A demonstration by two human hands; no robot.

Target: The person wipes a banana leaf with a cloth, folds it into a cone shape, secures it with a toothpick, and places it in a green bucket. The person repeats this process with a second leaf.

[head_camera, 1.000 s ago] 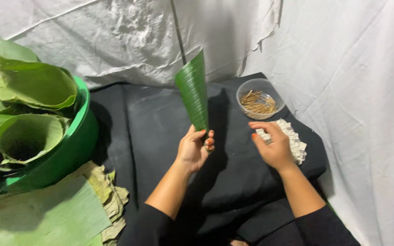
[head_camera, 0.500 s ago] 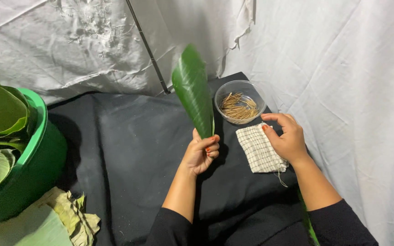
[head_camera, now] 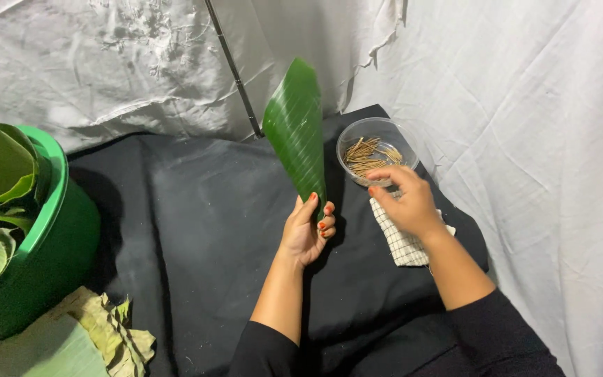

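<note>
White wrinkled sheeting is hanging behind and to the right of a black cloth (head_camera: 197, 230) that is covering the work surface across the middle of the frame. At centre, the left hand (head_camera: 307, 234) is closing around the narrow lower end of a rolled banana-leaf cone (head_camera: 296, 132), holding it upright with its wide mouth pointing toward the top of the frame. Right of it, the right hand (head_camera: 405, 202) is hovering with fingers loosely curled and nothing visibly between them, its fingertips reaching the near rim of a clear bowl of thin wooden skewer sticks (head_camera: 375, 155); a second ago it was resting lower, on the checked cloth (head_camera: 403, 241) now lying just beneath the wrist. The reach toward the sticks suggests, as a judgement, that the cone is already shaped. At the left edge a green tub (head_camera: 50, 237) is holding more curled leaves, with torn leaf scraps (head_camera: 106, 328) lying at lower left.
</note>
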